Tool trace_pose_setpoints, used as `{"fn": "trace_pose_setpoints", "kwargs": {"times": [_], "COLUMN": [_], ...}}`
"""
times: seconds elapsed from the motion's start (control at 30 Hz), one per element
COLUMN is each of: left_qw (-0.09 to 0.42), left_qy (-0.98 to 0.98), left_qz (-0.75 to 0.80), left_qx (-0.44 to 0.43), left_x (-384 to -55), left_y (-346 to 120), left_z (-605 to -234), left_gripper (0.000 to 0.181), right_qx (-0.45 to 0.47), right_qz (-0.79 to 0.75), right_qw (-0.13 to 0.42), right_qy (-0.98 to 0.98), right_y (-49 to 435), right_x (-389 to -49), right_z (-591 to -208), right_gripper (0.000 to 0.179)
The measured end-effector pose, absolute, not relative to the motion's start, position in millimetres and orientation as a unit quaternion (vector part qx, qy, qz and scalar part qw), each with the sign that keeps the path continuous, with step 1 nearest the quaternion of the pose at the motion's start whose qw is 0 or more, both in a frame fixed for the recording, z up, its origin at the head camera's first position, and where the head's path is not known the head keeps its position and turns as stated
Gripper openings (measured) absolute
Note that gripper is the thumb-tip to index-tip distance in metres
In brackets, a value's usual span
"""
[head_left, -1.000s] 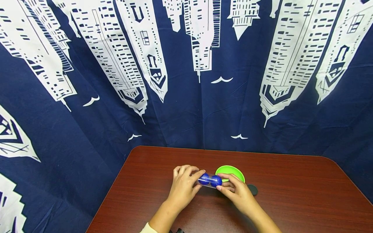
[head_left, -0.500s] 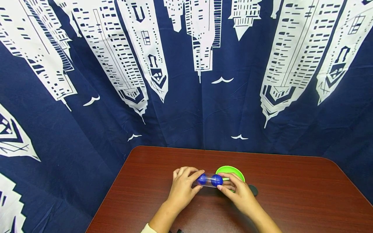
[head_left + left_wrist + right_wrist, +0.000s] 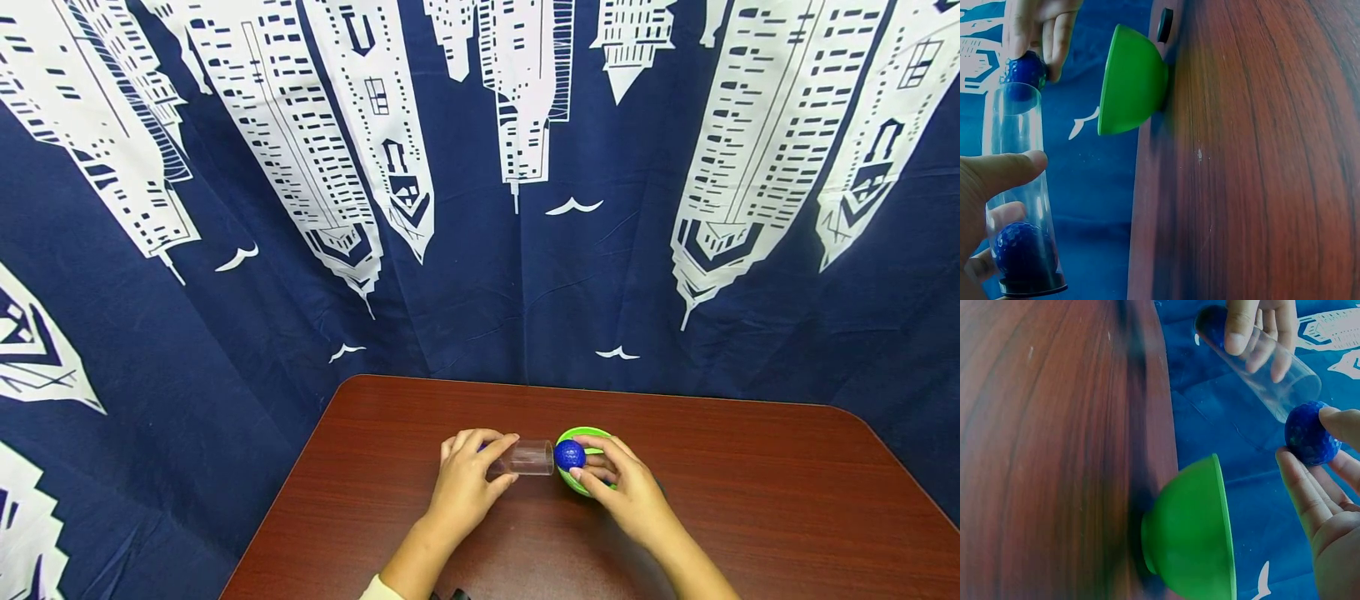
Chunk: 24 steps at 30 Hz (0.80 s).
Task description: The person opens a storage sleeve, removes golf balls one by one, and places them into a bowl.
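My left hand point(image 3: 467, 475) grips a clear plastic tube point(image 3: 531, 457) lying nearly level above the table. One dimpled blue golf ball point(image 3: 1025, 251) sits at the tube's dark closed end, partly behind the fingers in the head view. Just outside the open mouth, my right hand point(image 3: 626, 492) pinches a second blue golf ball point(image 3: 570, 455) between thumb and fingers. A green bowl point(image 3: 1132, 81) stands upright on the table below the right hand, which covers part of it in the head view. What the bowl holds is hidden.
A dark round cap point(image 3: 1165, 25) lies on the table beyond the bowl, mostly hidden by the right hand in the head view. The reddish-brown wooden table point(image 3: 390, 433) ends at a navy cloth point(image 3: 465, 317) printed with white buildings.
The ball at the tube's mouth has come out in my right hand and now overlaps the bowl. The other ball has slid left to the closed end. My left hand shifted slightly left.
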<state>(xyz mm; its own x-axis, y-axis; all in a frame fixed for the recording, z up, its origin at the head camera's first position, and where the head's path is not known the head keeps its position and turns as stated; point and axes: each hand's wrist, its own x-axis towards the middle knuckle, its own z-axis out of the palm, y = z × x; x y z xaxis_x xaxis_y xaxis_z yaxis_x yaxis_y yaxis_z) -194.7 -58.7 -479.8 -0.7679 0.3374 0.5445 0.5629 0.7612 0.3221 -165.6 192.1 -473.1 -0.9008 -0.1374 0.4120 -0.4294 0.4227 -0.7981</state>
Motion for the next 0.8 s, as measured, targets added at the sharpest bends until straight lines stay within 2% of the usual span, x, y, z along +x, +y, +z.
{"fn": "trace_pose_setpoints", "kwargs": {"times": [0.2, 0.4, 0.5, 0.8], "left_qw": [0.233, 0.235, 0.228, 0.217], "left_qy": [-0.907, -0.903, -0.904, -0.900], "left_qz": [-0.254, -0.269, -0.273, -0.297], "left_qx": [-0.244, -0.240, -0.237, -0.233], "left_x": [-195.8, -196.8, -196.4, -196.1], "left_y": [-60.7, -61.4, -61.2, -60.5], "left_z": [-481.3, -484.1, -484.8, -481.7], "left_gripper": [0.060, 0.061, 0.062, 0.061], "right_qx": [0.160, 0.166, 0.170, 0.188], "right_qz": [0.487, 0.448, 0.411, 0.284], "right_qw": [0.159, 0.152, 0.146, 0.173], "right_qy": [-0.844, -0.865, -0.884, -0.924], "right_y": [198.5, 205.2, 206.9, 205.7], "right_x": [-170.0, -176.3, -179.6, -190.4], "right_z": [-472.5, -476.0, -478.6, -484.0], "right_gripper": [0.039, 0.038, 0.039, 0.038]}}
